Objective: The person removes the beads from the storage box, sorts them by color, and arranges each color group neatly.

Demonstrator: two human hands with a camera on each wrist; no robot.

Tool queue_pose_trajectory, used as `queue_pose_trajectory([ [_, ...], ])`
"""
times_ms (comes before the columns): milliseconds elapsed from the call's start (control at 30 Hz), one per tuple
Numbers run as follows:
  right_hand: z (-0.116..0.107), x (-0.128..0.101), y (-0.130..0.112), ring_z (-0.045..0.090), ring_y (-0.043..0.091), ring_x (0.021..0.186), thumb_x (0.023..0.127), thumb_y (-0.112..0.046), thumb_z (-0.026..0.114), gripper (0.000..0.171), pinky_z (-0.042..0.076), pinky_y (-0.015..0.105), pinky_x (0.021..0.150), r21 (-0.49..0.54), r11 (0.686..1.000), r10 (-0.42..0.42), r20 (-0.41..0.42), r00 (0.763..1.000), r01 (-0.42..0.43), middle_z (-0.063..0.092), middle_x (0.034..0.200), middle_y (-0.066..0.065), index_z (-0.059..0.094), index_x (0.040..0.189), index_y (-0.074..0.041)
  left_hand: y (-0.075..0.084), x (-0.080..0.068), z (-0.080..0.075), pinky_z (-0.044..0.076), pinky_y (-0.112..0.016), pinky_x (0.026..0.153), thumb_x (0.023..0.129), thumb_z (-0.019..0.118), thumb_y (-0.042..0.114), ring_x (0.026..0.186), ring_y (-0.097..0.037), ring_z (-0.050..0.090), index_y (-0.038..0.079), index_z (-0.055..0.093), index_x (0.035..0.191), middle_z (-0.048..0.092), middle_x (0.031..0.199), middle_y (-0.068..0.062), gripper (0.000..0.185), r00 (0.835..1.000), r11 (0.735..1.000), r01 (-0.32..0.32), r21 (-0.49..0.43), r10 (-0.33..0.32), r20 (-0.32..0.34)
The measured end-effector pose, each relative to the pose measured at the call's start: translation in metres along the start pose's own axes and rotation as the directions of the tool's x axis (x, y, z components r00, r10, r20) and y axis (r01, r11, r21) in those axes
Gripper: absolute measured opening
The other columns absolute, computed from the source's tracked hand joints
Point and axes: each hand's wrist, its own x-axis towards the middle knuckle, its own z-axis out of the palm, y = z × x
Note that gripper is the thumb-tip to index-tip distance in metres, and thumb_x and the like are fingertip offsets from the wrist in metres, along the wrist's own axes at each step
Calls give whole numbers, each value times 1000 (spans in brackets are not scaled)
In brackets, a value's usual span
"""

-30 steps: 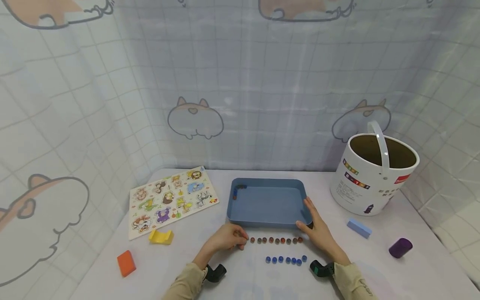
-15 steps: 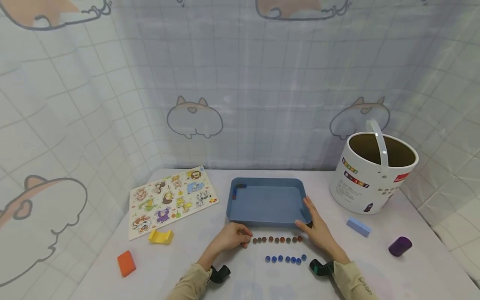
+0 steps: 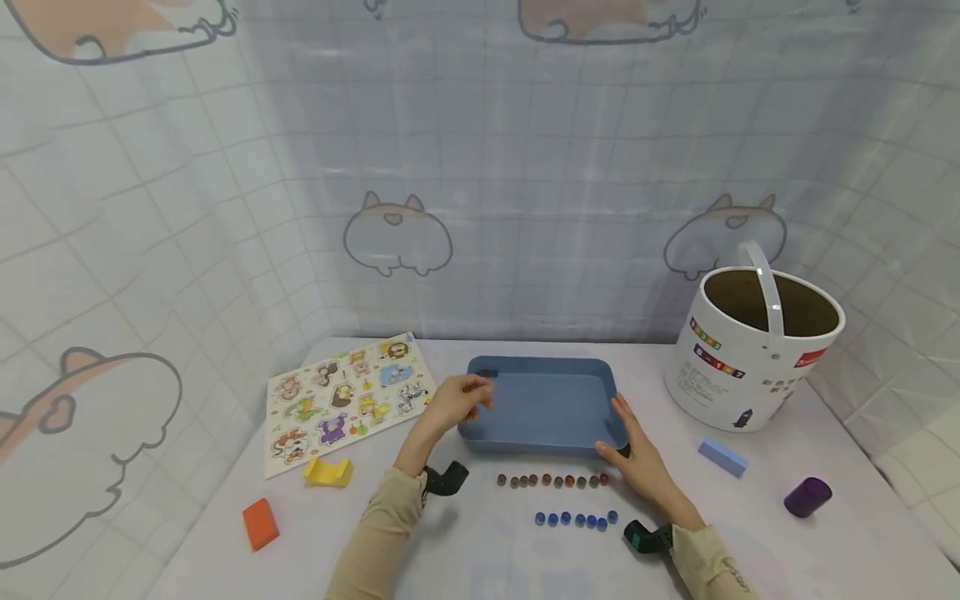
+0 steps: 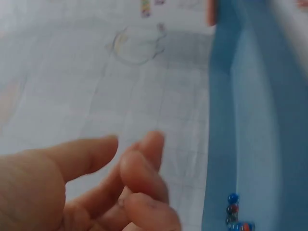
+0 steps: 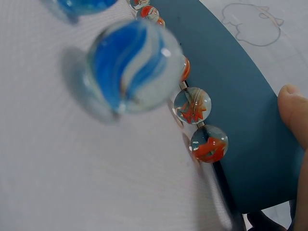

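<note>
We observe our left hand (image 3: 459,398) raised forward, fingers loosely curled, empty; our right hand (image 3: 637,454) extended flat, fingers straight.

A white table (image 3: 480,558) fills the lower frame. On it: a blue tray (image 3: 543,406) at centre, a puzzle board (image 3: 347,400) to its left, a yellow block (image 3: 327,472) and orange block (image 3: 260,524) at lower left, a white bucket (image 3: 753,354), pale blue block (image 3: 722,457) and purple cylinder (image 3: 807,496) at right, red marbles (image 3: 551,481) and blue marbles (image 3: 575,520) in rows below the tray.

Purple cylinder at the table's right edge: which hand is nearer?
Right. The right hand rests on the blue tray's near right corner, well left of the purple cylinder. The left hand is farther, over the tray's left edge.
</note>
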Motion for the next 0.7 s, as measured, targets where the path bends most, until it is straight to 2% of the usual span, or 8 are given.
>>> queue_pose_trajectory([
  [100, 0, 0, 2, 18, 49, 144, 92, -31, 64, 81, 22, 70, 107, 2, 1000, -4, -7, 1000, 4, 10, 163, 16, 19, 154, -5, 4, 26, 6, 52, -36, 67, 100, 55, 25, 62, -14, 59, 6, 63, 124, 70, 101, -16, 32, 996, 996, 21, -88, -29, -88],
  [200, 2, -1, 2, 19, 49, 144, 92, -31, 64, 81, 22, 69, 107, 6, 1000, -9, -7, 1000, 9, 11, 163, 16, 19, 155, -6, 3, 50, 15, 55, -41, 75, 100, 54, 22, 67, -16, 62, 3, 63, 124, 69, 103, -17, 32, 981, 986, 47, -161, -76, -180],
  [333, 5, -3, 2, 19, 49, 143, 92, -32, 65, 82, 23, 70, 107, 14, 1000, -3, -6, 1000, 3, 11, 163, 17, 20, 154, -5, -4, 75, 27, 57, -37, 73, 100, 51, 18, 65, -15, 64, -1, 64, 121, 69, 103, -19, 31, 943, 973, 107, -202, -164, -290],
  [433, 6, -4, 2, 19, 49, 144, 91, -31, 66, 82, 23, 70, 107, 15, 1000, 4, -8, 1000, -4, 12, 162, 17, 20, 154, -6, -10, 86, 33, 55, -30, 64, 98, 51, 14, 60, -14, 63, -4, 66, 116, 71, 97, -18, 30, 917, 971, 152, -184, -208, -341],
  [500, 6, -3, 2, 19, 48, 145, 91, -31, 66, 82, 23, 69, 108, 7, 1000, 8, -10, 1000, -8, 11, 163, 16, 20, 155, -7, -13, 90, 36, 50, -25, 55, 94, 50, 10, 56, -15, 63, -6, 70, 104, 72, 85, -16, 27, 903, 974, 172, -144, -215, -372],
  [567, 5, -2, 2, 19, 47, 145, 91, -30, 66, 82, 23, 68, 108, 5, 1000, 7, -13, 1000, -6, 11, 163, 16, 20, 155, -7, -16, 94, 37, 41, -23, 47, 90, 47, 5, 51, -18, 60, -4, 70, 80, 67, 66, -11, 26, 896, 979, 186, -84, -204, -394],
  [633, 4, 0, 3, 20, 46, 145, 91, -30, 66, 82, 23, 68, 108, 7, 1000, 2, -17, 1000, -1, 12, 163, 15, 20, 155, -7, -19, 96, 38, 33, -23, 44, 86, 45, 2, 48, -20, 58, 2, 60, 58, 58, 51, -6, 32, 888, 979, 203, -18, -192, -418],
  [700, 3, 0, 3, 20, 47, 145, 91, -30, 66, 82, 23, 68, 108, 8, 1000, -6, -19, 1000, 6, 12, 163, 16, 20, 155, -7, -21, 99, 39, 29, -25, 43, 86, 43, 0, 46, -20, 54, 10, 47, 48, 48, 43, -1, 40, 882, 975, 222, 25, -190, -430],
])
